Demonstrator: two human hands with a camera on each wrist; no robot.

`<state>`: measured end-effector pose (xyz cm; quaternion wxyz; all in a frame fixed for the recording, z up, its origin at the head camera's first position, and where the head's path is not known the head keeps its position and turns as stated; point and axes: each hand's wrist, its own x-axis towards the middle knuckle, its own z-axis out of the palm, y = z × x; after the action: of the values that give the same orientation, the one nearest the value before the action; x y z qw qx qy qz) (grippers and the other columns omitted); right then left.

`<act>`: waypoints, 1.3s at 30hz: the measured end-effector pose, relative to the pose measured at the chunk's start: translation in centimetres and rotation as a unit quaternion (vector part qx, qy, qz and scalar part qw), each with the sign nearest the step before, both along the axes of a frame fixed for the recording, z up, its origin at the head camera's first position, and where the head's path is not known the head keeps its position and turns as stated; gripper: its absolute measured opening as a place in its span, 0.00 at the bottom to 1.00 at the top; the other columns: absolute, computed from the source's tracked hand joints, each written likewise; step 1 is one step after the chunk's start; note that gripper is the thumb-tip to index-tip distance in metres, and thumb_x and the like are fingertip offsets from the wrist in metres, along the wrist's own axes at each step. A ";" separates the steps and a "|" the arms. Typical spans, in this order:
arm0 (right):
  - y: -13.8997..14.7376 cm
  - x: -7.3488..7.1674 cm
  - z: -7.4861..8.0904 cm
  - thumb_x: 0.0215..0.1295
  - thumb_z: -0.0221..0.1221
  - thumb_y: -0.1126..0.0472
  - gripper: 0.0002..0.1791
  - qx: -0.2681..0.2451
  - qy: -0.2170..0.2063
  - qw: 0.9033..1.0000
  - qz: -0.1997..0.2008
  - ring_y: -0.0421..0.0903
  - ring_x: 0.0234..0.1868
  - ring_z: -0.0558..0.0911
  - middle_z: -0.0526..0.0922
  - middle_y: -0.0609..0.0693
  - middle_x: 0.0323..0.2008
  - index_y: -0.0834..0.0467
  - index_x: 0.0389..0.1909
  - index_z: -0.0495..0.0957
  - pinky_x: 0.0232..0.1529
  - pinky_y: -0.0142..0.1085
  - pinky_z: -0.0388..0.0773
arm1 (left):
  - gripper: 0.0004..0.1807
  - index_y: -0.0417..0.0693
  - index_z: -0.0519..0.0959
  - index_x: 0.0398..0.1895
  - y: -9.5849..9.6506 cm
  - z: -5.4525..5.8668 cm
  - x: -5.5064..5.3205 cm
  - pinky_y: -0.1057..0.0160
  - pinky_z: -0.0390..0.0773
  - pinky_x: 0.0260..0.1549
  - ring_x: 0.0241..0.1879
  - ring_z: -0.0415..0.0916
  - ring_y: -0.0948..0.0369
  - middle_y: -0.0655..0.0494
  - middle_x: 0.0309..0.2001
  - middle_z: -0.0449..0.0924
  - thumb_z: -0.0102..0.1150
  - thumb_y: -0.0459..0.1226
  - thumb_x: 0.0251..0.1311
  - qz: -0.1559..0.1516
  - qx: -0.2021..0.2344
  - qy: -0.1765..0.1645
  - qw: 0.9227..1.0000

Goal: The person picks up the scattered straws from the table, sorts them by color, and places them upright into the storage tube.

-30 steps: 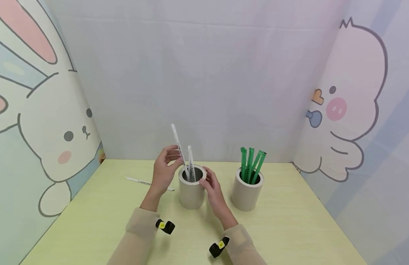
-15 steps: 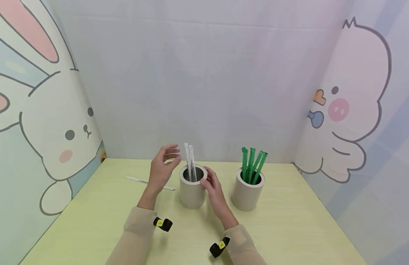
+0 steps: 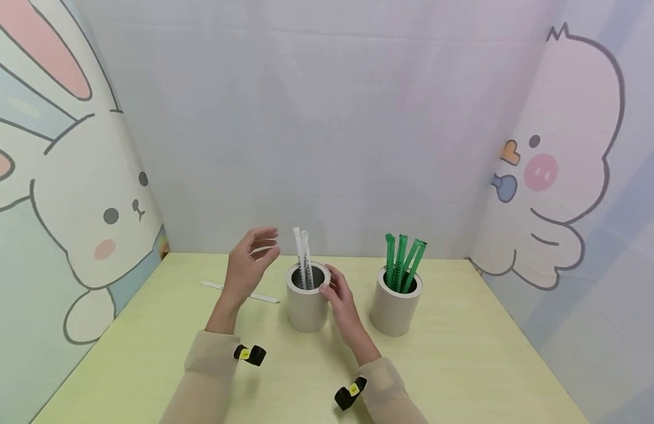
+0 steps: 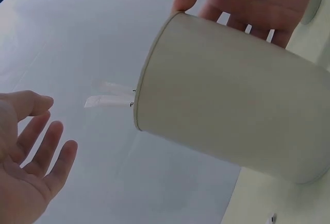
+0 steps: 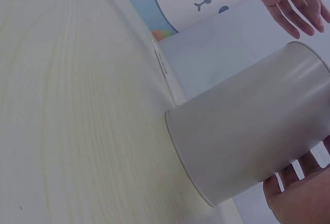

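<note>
My left hand [image 3: 246, 265] hovers left of a beige cylindrical cup [image 3: 307, 312], its fingers loosely bent and nothing between them. Two or more white paper-wrapped straws [image 3: 298, 247] stand in that cup, tips above the rim. The right hand [image 3: 345, 309] holds the cup's right side, thumb at the rim and fingers round the back. In the left wrist view a gap separates my left fingertips [image 4: 70, 149] from the straw tips [image 4: 108, 101]. One more white straw [image 3: 264, 298] lies on the table behind my left forearm, partly hidden by it.
To the right stands a second beige cup [image 3: 394, 312] with several green-wrapped straws [image 3: 399, 262] in it. Both cups rest on a pale yellow table [image 3: 464, 353]. A grey backdrop [image 3: 327, 135] rises behind, with printed cartoon walls at either side.
My left hand has let go of a white straw, which has dropped lower into the left cup. The hand has then moved left, away from it. My right hand stays on the cup.
</note>
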<state>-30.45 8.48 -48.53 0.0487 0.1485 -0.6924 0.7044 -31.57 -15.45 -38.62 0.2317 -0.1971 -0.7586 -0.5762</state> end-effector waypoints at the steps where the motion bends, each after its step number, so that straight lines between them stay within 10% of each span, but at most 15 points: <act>1: 0.0 0.0 0.0 0.83 0.52 0.54 0.31 0.001 0.002 1.000 0.000 0.58 0.76 0.69 0.68 0.58 0.77 0.52 0.81 0.61 0.73 0.52 0.68 | 0.23 0.49 0.78 0.68 -0.3 0.0 -0.1 0.66 0.82 0.59 0.61 0.82 0.47 0.49 0.62 0.83 0.68 0.34 0.71 0.004 -0.007 0.002 1.000; 16: 0.0 0.0 0.2 0.82 0.53 0.54 0.31 -0.003 -0.001 1.000 -0.007 0.58 0.77 0.68 0.68 0.56 0.77 0.51 0.81 0.62 0.77 0.57 0.64 | 0.25 0.45 0.78 0.67 -4.9 0.4 -2.6 0.42 0.84 0.57 0.58 0.83 0.45 0.45 0.61 0.83 0.68 0.27 0.67 0.025 -0.199 0.022 0.979; 39: -0.2 0.3 0.3 0.82 0.53 0.56 0.31 -0.005 0.006 1.000 -0.003 0.62 0.77 0.67 0.67 0.61 0.77 0.55 0.81 0.60 0.76 0.56 0.65 | 0.26 0.44 0.81 0.62 -11.8 -5.4 -4.7 0.47 0.86 0.50 0.51 0.84 0.45 0.46 0.57 0.84 0.72 0.23 0.61 -0.077 -0.461 -0.005 0.884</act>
<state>-30.18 8.30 -48.27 0.0559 0.1508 -0.6892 0.7064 -36.31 -27.23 -44.06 0.0656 -0.3363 -0.9223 -0.1789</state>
